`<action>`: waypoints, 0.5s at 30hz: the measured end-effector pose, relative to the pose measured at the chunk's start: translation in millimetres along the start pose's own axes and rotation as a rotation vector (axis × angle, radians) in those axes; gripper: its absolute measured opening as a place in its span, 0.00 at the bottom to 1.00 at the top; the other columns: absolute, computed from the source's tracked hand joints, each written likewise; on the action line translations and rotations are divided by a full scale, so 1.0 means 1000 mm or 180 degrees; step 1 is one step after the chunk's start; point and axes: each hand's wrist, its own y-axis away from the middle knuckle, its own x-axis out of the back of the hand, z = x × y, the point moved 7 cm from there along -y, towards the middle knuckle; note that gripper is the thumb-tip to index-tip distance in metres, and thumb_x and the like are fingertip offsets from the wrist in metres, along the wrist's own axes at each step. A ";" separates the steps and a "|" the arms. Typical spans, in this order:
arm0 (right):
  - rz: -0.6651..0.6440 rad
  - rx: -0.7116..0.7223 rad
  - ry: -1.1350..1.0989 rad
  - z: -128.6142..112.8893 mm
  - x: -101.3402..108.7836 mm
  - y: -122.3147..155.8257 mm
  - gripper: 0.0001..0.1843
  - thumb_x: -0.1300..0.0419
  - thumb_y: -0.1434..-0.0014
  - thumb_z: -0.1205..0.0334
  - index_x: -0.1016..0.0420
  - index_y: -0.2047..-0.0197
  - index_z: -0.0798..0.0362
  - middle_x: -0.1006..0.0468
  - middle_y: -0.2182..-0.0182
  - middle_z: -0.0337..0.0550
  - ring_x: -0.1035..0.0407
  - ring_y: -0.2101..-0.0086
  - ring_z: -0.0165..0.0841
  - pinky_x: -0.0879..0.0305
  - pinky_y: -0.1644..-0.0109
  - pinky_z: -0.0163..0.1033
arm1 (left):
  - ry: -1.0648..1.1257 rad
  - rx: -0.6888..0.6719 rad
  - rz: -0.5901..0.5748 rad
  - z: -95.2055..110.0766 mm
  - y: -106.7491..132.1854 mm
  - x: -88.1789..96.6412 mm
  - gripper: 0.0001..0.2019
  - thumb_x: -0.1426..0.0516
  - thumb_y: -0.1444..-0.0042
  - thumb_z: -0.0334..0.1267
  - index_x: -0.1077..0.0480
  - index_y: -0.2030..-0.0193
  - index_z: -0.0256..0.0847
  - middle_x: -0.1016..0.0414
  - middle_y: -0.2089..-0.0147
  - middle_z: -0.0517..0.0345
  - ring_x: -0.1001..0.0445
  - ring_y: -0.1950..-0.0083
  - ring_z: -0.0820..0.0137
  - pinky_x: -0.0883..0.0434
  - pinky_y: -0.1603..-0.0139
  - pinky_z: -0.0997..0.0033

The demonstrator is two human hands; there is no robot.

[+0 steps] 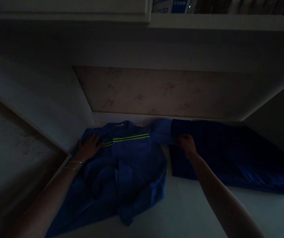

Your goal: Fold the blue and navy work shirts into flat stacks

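Note:
A blue work jacket (pixel 134 155) with two bright yellow-green stripes across its chest lies spread on a pale surface, collar toward the back wall. My left hand (pixel 90 147) rests on its left shoulder area, palm down with fingers spread. The jacket's right sleeve (pixel 160 130) stretches out sideways. At the end of that sleeve my right hand (pixel 186 143) is closed, fingers pinching the fabric. Under and beyond this hand lies a darker blue piece of clothing (pixel 226 155), laid out long toward the right. The other sleeve is partly hidden by my left hand and arm.
The pale surface (pixel 181 208) runs along a recess with a flower-patterned wall panel (pixel 157 92). Overhead sits a white cabinet (pixel 65 10) beside a shelf (pixel 221 21) holding boxes. A side panel (pixel 45 92) stands at the left. The light is dim.

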 end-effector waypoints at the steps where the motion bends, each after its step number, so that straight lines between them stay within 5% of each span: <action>1: -0.0027 0.0134 0.0136 -0.001 -0.001 0.011 0.15 0.38 0.50 0.51 0.32 0.62 0.50 0.25 0.67 0.44 0.29 0.65 0.40 0.29 0.61 0.45 | 0.0037 -0.0022 0.0098 0.002 0.010 0.004 0.32 0.55 0.35 0.55 0.41 0.30 0.37 0.48 0.25 0.37 0.47 0.26 0.45 0.54 0.30 0.28; 3: -0.0514 0.0426 0.0345 -0.009 -0.013 0.049 0.17 0.40 0.47 0.49 0.30 0.59 0.50 0.24 0.63 0.46 0.28 0.62 0.41 0.29 0.56 0.46 | 0.0228 -0.0133 0.0024 0.008 0.044 0.008 0.32 0.56 0.35 0.57 0.36 0.34 0.37 0.37 0.30 0.39 0.38 0.30 0.51 0.44 0.29 0.45; 5: -0.1661 0.0693 0.0478 -0.019 -0.039 0.110 0.20 0.44 0.40 0.45 0.28 0.53 0.50 0.22 0.58 0.49 0.26 0.59 0.41 0.29 0.53 0.47 | 0.0451 -0.0316 -0.0545 0.012 0.090 0.002 0.31 0.53 0.37 0.60 0.31 0.37 0.42 0.29 0.36 0.45 0.31 0.35 0.55 0.36 0.32 0.55; 7: -0.2918 0.1142 0.0742 -0.030 -0.065 0.184 0.29 0.42 0.39 0.42 0.30 0.40 0.48 0.26 0.44 0.51 0.30 0.47 0.44 0.33 0.43 0.50 | 0.0472 -0.0441 -0.1148 0.010 0.139 -0.003 0.32 0.46 0.42 0.63 0.30 0.37 0.45 0.30 0.35 0.47 0.30 0.35 0.53 0.35 0.33 0.55; 10: -0.4088 0.2098 0.1321 -0.038 -0.089 0.269 0.47 0.32 0.47 0.42 0.40 0.29 0.48 0.39 0.32 0.54 0.45 0.34 0.51 0.52 0.31 0.60 | 0.0253 -0.0365 -0.1148 -0.002 0.186 0.008 0.37 0.38 0.47 0.56 0.36 0.32 0.47 0.37 0.29 0.47 0.34 0.32 0.51 0.35 0.33 0.54; 12: -0.4207 0.2467 0.1618 -0.039 -0.098 0.291 0.37 0.32 0.46 0.49 0.32 0.35 0.48 0.32 0.36 0.53 0.42 0.36 0.50 0.55 0.30 0.61 | 0.0265 -0.0233 -0.0954 -0.007 0.201 0.021 0.35 0.39 0.45 0.49 0.39 0.30 0.51 0.41 0.27 0.49 0.29 0.36 0.55 0.31 0.35 0.57; 15: -0.4281 0.2603 0.1668 -0.045 -0.100 0.292 0.11 0.37 0.41 0.66 0.21 0.54 0.51 0.20 0.54 0.46 0.29 0.48 0.40 0.46 0.34 0.51 | 0.0264 -0.0103 -0.0798 -0.009 0.215 0.036 0.32 0.43 0.41 0.42 0.41 0.29 0.55 0.43 0.26 0.50 0.23 0.42 0.58 0.27 0.41 0.59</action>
